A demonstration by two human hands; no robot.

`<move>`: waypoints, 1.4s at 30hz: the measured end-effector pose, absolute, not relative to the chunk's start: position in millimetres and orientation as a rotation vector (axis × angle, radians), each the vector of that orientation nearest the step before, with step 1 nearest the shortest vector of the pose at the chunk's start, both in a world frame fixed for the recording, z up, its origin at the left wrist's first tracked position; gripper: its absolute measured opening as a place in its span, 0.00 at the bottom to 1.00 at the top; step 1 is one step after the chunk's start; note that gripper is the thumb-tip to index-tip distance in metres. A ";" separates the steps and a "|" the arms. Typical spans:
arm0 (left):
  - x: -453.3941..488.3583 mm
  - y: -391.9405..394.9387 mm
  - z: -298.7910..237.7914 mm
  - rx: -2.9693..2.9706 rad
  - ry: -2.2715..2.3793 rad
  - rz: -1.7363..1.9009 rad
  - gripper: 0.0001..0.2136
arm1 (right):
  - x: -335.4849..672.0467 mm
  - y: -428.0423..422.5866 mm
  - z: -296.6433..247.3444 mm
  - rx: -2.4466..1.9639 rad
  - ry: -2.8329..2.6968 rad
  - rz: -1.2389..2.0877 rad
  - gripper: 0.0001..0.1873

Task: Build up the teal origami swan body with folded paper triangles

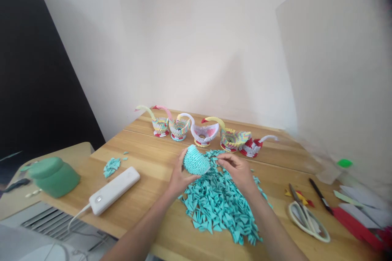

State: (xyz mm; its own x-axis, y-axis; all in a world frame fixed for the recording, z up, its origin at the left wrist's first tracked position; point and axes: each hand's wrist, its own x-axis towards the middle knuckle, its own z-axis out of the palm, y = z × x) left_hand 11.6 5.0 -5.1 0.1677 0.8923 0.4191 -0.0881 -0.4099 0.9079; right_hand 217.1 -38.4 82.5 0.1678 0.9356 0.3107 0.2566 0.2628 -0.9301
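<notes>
My left hand point(178, 177) is wrapped around a turquoise origami body point(196, 161), a cupped shape built from rows of folded paper pieces, tilted above the table. To its right, my right hand point(237, 170) has thumb and forefinger pinched together. Whatever is between those fingertips is too small to tell from the turquoise paper behind. Beneath both hands spreads a pile of turquoise folded paper triangles point(220, 204). Behind them stand several finished paper swans, among them a white-and-pink swan point(204, 133), a yellow-necked swan point(231, 138) and a red-and-white swan point(252, 147).
A white power strip point(114, 191) with a cable lies at left, near a small heap of turquoise triangles point(112, 166). A green rounded object point(55, 176) sits farther left. Scissors point(308, 218), a black pen point(321, 195) and paper strips point(358, 204) lie at right.
</notes>
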 end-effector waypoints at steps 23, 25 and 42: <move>8.3 -1.4 -1.4 1.724 0.754 1.232 0.46 | 220.1 -26.1 70.8 -1.092 -1.516 0.891 0.09; 8.1 -0.8 -2.3 1.737 0.753 1.226 0.46 | 221.1 -26.1 71.4 -1.097 -1.538 0.891 0.09; 7.0 -2.4 4.0 1.773 0.695 1.164 0.45 | 227.7 -26.8 87.7 -1.061 -1.788 0.820 0.09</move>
State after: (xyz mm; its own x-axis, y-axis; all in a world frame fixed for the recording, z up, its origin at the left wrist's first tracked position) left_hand 7.0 -2.4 4.0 0.4047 0.8109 0.4227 -0.0119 -0.4575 0.8891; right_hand 227.7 -26.8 87.7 -0.2524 0.9029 0.3479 0.3252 0.4178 -0.8484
